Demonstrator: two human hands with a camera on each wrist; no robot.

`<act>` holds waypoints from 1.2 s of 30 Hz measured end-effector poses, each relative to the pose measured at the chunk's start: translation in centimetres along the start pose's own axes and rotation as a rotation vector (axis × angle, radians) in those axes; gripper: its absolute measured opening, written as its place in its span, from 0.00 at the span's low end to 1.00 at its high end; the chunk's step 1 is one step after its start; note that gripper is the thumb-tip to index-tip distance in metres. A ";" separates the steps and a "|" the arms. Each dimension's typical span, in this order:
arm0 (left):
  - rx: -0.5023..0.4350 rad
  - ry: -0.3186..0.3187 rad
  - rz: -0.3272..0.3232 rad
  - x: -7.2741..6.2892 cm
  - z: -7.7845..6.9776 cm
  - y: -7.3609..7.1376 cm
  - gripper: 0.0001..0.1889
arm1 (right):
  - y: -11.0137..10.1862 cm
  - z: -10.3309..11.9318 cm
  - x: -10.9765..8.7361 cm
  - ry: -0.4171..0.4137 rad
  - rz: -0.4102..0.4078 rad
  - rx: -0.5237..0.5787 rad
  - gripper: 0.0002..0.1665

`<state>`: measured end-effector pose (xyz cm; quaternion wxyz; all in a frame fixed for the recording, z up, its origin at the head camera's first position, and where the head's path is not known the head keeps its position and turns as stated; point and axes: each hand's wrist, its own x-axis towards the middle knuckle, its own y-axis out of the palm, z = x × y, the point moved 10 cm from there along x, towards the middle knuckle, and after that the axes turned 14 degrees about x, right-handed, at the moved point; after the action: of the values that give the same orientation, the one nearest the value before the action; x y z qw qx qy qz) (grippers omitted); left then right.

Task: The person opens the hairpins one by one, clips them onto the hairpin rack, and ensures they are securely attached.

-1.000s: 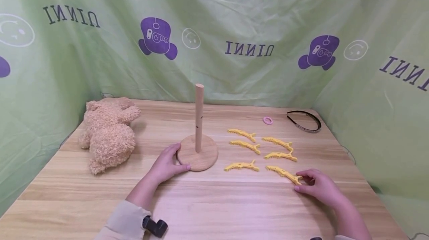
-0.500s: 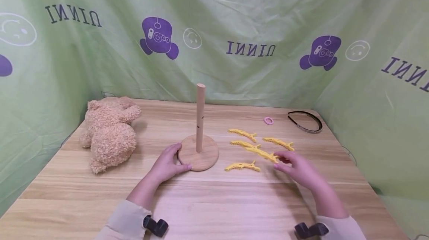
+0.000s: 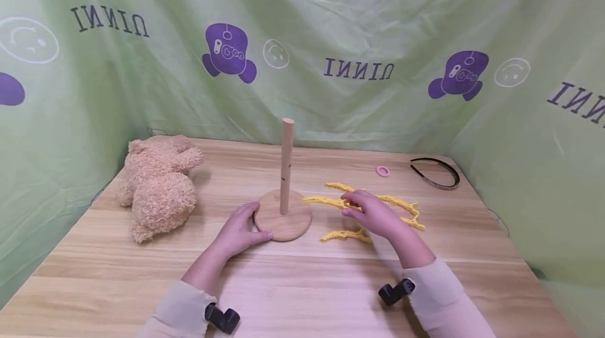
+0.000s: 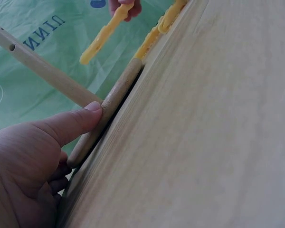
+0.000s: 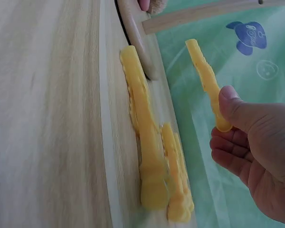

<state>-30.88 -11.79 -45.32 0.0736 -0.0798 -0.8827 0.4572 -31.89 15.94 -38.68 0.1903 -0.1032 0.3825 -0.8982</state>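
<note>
Right hand (image 3: 375,215): thumb and fingers pinch one end of a curved yellow plastic clip (image 5: 206,78), lifted off the desk (image 3: 302,291).
Yellow clip: free end juts past the fingertips toward the upright wooden post (image 3: 287,165).
Left hand (image 3: 238,234): grips the round wooden base's (image 3: 294,226) left rim.
Desk's far right corner: black headband (image 3: 440,186).

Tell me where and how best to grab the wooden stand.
Probably the middle of its post, from the near side: it stands upright, slim and round, while the flat, broad base has the left hand at its left rim and the right hand nearby on its right.
</note>
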 end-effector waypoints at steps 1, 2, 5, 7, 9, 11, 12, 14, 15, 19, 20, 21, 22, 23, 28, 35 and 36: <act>0.001 0.001 0.000 0.0 0.0 0.0 0.48 | 0.2 0.2 0.3 -0.007 0.005 -0.011 0.23; 0.002 0.001 0.000 0.0 0.0 0.0 0.48 | 0.4 0.4 0.7 -0.012 0.004 -0.013 0.22; 0.006 0.000 0.002 0.0 0.0 0.0 0.48 | 0.9 0.9 1.7 -0.044 -0.008 -0.046 0.18; 0.009 -0.001 0.003 0.0 0.0 0.0 0.48 | 1.4 1.3 2.3 -0.064 -0.016 -0.060 0.16; 0.011 -0.002 0.004 0.0 0.0 0.0 0.48 | 2.0 1.8 3.0 -0.096 -0.025 -0.071 0.15; 0.011 -0.004 0.004 0.0 -0.1 -0.1 0.48 | 2.6 2.2 3.7 -0.123 -0.031 -0.080 0.14; 0.011 -0.004 0.003 0.0 0.0 -0.1 0.48 | 3.0 2.4 4.0 -0.136 -0.034 -0.086 0.14; 0.008 -0.005 0.002 0.0 0.0 -0.1 0.49 | 3.8 2.6 4.6 -0.151 -0.038 -0.083 0.14; 0.009 -0.005 0.002 0.0 0.0 -0.1 0.49 | 4.2 2.6 4.8 -0.158 -0.038 -0.077 0.14; 0.009 -0.007 -0.002 0.0 0.0 0.0 0.49 | 5.4 2.9 5.5 -0.160 -0.019 -0.033 0.14; 0.009 -0.009 -0.002 0.0 0.1 0.1 0.49 | 5.6 3.0 5.6 -0.161 -0.011 -0.024 0.14; 0.011 -0.010 -0.003 0.0 0.1 0.1 0.49 | 5.8 3.2 5.7 -0.161 -0.004 -0.024 0.14; 0.009 -0.012 -0.003 0.0 0.1 0.1 0.49 | 6.0 3.3 5.7 -0.159 0.001 -0.023 0.14; 0.008 -0.013 -0.003 0.0 0.2 0.1 0.49 | 6.1 3.5 5.8 -0.156 0.003 -0.024 0.14; 0.012 -0.013 -0.001 0.0 0.1 0.2 0.49 | 6.2 4.0 5.8 -0.129 0.003 -0.021 0.15; 0.020 -0.005 -0.006 0.0 -0.1 0.0 0.49 | 6.6 4.7 6.0 -0.135 0.028 -0.021 0.17; 0.021 -0.004 -0.006 0.0 -0.1 0.0 0.49 | 6.6 4.8 6.0 -0.137 0.031 -0.019 0.17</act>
<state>-30.88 -11.74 -45.24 0.0742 -0.0755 -0.8783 0.4662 -33.98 6.10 -39.94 0.2288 -0.1602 0.3785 -0.8825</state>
